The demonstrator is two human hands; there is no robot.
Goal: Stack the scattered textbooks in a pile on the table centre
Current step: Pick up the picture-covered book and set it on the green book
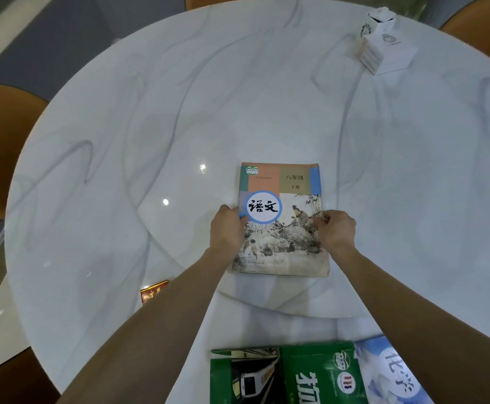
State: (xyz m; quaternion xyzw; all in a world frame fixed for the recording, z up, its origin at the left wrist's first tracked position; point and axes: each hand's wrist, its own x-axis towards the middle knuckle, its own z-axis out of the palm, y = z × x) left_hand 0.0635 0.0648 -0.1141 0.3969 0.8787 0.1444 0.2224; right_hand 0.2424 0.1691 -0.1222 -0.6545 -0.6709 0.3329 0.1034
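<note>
A Chinese-language textbook (pixel 281 199) with a painted landscape cover lies flat near the middle of the round white marble table (pixel 150 126). My left hand (pixel 227 231) grips its left edge and my right hand (pixel 335 230) grips its right edge. At the near edge lies a green textbook (pixel 319 374) with a train picture. A light blue chemistry textbook (pixel 392 374) sits beside it on the right, partly overlapped by the green one's corner.
A small red box (pixel 153 291) lies near my left forearm. A white tissue box (pixel 383 42) stands at the far right of the table. Orange-brown chairs (pixel 1 141) ring the table on the left and far right.
</note>
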